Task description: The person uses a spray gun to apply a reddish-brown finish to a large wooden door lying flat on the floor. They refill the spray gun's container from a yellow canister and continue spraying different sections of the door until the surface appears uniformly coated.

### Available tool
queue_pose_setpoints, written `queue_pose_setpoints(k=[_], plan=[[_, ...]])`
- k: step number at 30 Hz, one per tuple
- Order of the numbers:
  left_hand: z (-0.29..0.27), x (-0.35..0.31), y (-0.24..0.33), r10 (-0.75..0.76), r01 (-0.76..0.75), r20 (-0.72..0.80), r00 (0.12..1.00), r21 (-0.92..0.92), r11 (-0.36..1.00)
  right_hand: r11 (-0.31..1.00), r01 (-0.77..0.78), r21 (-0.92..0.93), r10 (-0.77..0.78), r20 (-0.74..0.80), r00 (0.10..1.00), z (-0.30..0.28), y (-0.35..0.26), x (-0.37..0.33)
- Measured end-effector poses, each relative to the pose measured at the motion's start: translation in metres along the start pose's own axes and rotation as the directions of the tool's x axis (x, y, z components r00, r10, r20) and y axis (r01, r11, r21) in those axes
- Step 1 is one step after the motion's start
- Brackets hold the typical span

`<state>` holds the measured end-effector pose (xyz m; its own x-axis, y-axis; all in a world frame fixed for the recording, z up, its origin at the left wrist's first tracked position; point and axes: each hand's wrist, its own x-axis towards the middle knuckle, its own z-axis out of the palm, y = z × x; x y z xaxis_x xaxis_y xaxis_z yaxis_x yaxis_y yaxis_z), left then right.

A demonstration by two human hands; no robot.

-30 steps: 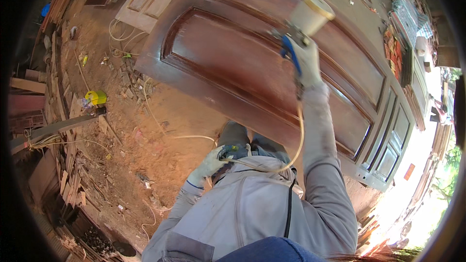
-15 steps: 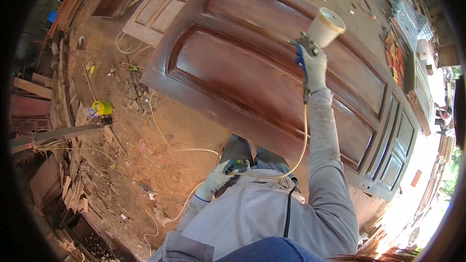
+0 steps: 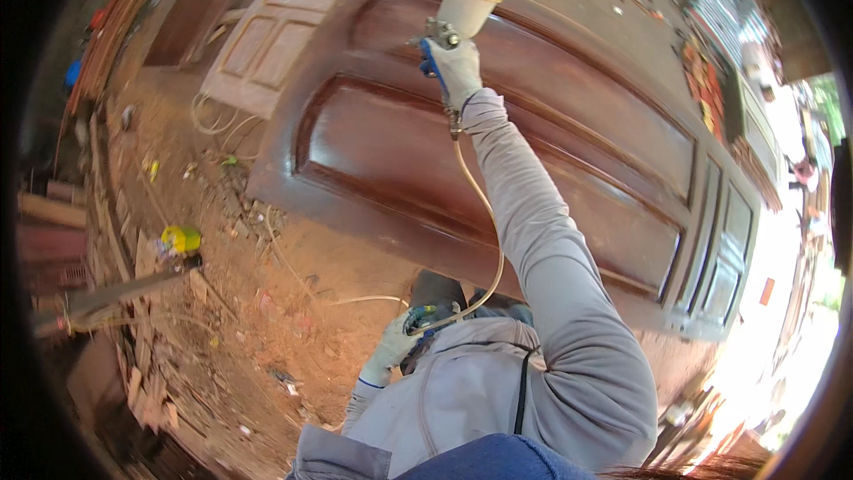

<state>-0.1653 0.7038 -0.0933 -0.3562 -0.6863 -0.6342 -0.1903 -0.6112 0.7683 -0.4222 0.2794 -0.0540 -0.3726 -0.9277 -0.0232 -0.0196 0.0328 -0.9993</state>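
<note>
A spray gun [image 3: 442, 33] with a pale paint cup [image 3: 468, 5] on top is gripped in my gloved right hand [image 3: 457, 71], held out above the far part of a dark reddish-brown panelled door [image 3: 418, 138]. From the gun's handle a cream air hose [image 3: 494, 213] curves down toward my waist. My gloved left hand [image 3: 397, 338] is closed around that hose low in front of my body. The door lies slanted in front of me, its raised panels glossy in places.
A paler unfinished door [image 3: 258, 49] lies beyond the left end, beside a dark board [image 3: 191, 22]. Wood scraps and debris cover the dirt at left, near a yellow container [image 3: 181, 238] and a beam [image 3: 124, 289]. Loose hose [image 3: 275, 244] trails across the ground.
My right hand has swept left and farther away with the spray gun, its arm more stretched out. The hose swung along with it. My left hand stays low, holding the hose.
</note>
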Motion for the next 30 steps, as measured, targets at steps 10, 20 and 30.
queue_pose_setpoints(k=[10, 20, 30], plan=[[0.036, 0.035, 0.045, -0.073, 0.054, 0.25, 0.965, 0.083, 0.995, 0.969, -0.005, -0.248, -0.066, -0.277, 0.958, -0.27, -0.011, -0.13], [0.164, 0.064, 0.058, -0.046, -0.12, 0.521, 0.852, 0.282, 0.952, 0.875, -0.218, -0.432, -0.147, -0.668, 0.729, -0.556, 0.004, -0.244], [0.236, 0.065, 0.084, -0.104, -0.253, 0.431, 0.896, 0.689, 0.679, 0.9, -0.058, -0.431, -0.319, -0.745, 0.585, -0.614, 0.003, -0.285]])
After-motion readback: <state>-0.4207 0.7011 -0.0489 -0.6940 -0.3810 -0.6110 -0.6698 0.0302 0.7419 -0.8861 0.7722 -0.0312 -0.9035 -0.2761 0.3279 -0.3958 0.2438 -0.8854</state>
